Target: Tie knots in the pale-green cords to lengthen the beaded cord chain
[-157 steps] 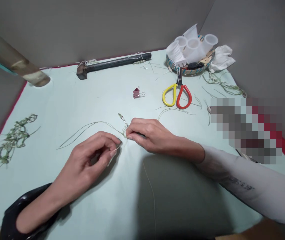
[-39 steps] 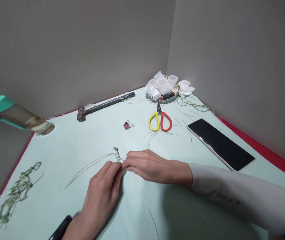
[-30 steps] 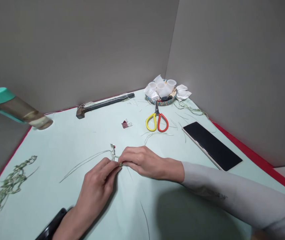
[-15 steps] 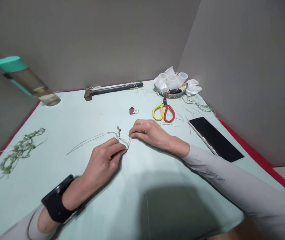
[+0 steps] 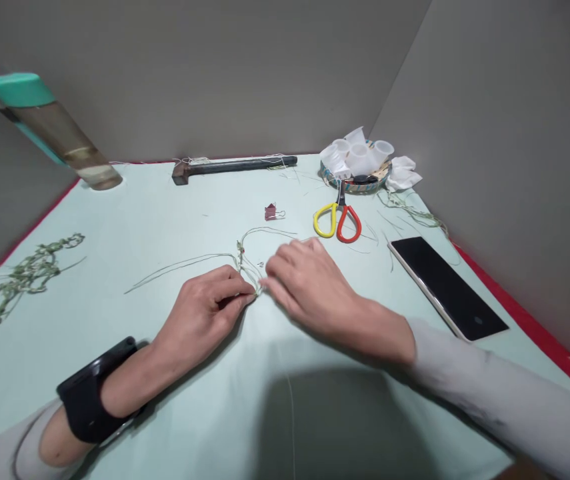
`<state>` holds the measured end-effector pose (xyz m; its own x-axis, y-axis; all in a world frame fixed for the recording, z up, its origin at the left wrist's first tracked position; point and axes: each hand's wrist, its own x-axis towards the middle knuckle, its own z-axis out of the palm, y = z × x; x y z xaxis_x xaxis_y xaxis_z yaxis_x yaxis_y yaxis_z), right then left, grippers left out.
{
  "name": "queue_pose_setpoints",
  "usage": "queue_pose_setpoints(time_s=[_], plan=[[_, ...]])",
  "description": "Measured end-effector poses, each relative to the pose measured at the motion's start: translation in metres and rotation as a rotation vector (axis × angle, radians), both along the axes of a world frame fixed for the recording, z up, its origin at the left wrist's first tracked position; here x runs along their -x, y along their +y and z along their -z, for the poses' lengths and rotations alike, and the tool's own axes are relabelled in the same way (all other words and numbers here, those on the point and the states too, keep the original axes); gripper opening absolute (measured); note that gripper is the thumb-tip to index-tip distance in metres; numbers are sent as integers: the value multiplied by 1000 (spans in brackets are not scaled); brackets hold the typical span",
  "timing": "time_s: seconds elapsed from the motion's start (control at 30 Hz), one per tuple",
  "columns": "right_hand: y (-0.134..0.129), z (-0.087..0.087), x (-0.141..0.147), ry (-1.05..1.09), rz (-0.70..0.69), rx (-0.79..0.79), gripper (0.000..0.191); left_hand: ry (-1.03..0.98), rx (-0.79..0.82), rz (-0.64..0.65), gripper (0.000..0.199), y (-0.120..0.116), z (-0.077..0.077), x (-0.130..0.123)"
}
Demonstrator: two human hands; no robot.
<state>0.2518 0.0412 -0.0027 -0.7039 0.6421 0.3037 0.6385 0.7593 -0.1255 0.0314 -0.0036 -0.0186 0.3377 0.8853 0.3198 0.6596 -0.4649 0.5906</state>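
Thin green threads (image 5: 195,259) spread over the pale table from a small knotted piece (image 5: 240,250) with a red spot. My left hand (image 5: 209,308) pinches the threads between thumb and forefinger just below that piece. Close on its right, my right hand (image 5: 309,283) has its fingers bent together at the thread ends; its thumb and fingertips meet near the strands, and what lies between them is too small to make out. A braided green cord (image 5: 29,277) lies loosely coiled at the far left.
Behind the hands are a maroon binder clip (image 5: 271,212), scissors (image 5: 341,213) with yellow and red handles, a hammer (image 5: 235,167) and a basket (image 5: 357,185) of white cups. A phone (image 5: 445,287) lies right; a bottle (image 5: 59,133) stands back left.
My right hand has moved slightly down and its fingers have bunched up, with its back turned more toward the view. A curved thread now shows above the knotted piece. The whole view has shifted a little.
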Motion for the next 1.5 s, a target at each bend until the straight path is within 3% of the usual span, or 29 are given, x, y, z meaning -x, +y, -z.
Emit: queue_pose_setpoints(time_s=[0.1,0.17,0.2,0.33,0.6,0.7,0.87,1.0,1.1,1.2,1.33,1.5], plan=[[-30,18,-4,-3,-34,-36,30,-54,8,-31,22,-1,-4,-3],[-40,28,1,12,-36,-60,17,-82,16,-50,23,-2,-7,-5],[-42,32,3,21,-36,-68,15,-95,19,-62,23,-3,-8,-5],[-38,42,6,63,-48,-69,38,-142,6,-145,20,-5,-13,-6],[-44,53,3,137,-117,135,34,-150,33,-119,23,-2,-12,-4],[-42,43,4,196,-161,296,27,-118,65,-63,27,1,-8,0],[-26,8,-9,335,-161,659,16,-78,109,28,34,6,-3,7],[-15,-15,-16,405,-166,984,13,-61,97,40,39,7,-1,7],[1,-26,-9,468,-228,1133,12,-52,104,29,37,7,0,5],[31,-33,2,639,-209,1090,19,-57,126,6,34,7,0,6],[59,-27,5,813,-110,852,34,-88,179,-53,33,9,0,8],[30,3,-8,665,-112,535,19,-151,250,-82,31,10,0,9]])
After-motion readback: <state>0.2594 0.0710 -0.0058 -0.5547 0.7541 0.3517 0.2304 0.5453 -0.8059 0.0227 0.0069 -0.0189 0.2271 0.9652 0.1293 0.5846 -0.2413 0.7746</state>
